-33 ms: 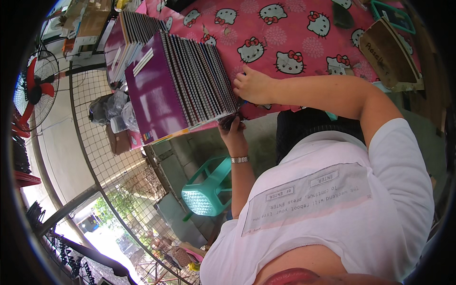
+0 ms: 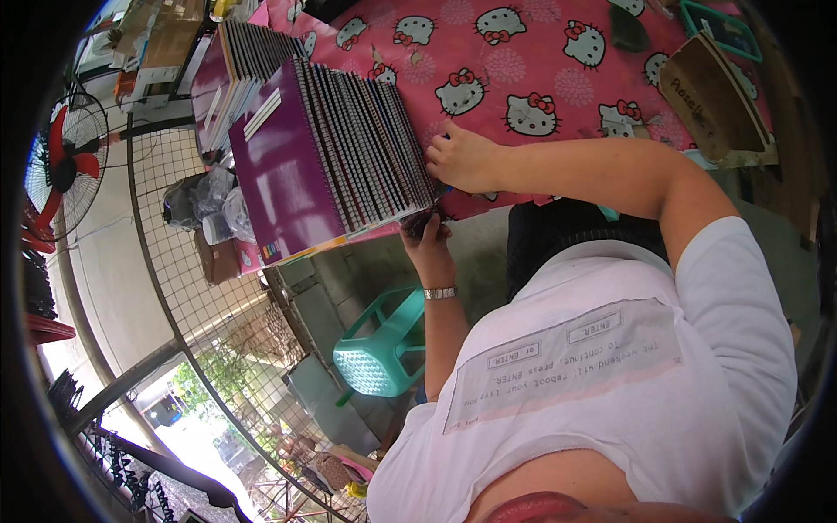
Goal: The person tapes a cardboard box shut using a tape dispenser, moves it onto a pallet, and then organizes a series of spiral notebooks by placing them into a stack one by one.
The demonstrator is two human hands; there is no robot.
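A thick row of spiral-bound notebooks (image 2: 362, 148) with a glossy purple cover (image 2: 279, 174) stands at the table's near left edge, leaning slightly. At the right end of this row is my right hand (image 2: 466, 159), its fingers curled against the last notebooks; a small dark or blue bit shows under it, too hidden to name. My left hand (image 2: 429, 240), with a metal watch (image 2: 440, 293) on the wrist, is closed at the lower corner of the row by the table edge. Something dark shows at its fingers, and I cannot make out what.
Behind stands a second row of notebooks (image 2: 253, 70). A pink patterned cloth (image 2: 488, 78) covers the table; a cardboard piece (image 2: 715, 100) and a teal tray (image 2: 722, 30) lie at the far right. Below are a green stool (image 2: 375, 362) and, leftward, wire mesh (image 2: 192, 261) and a fan (image 2: 65, 170).
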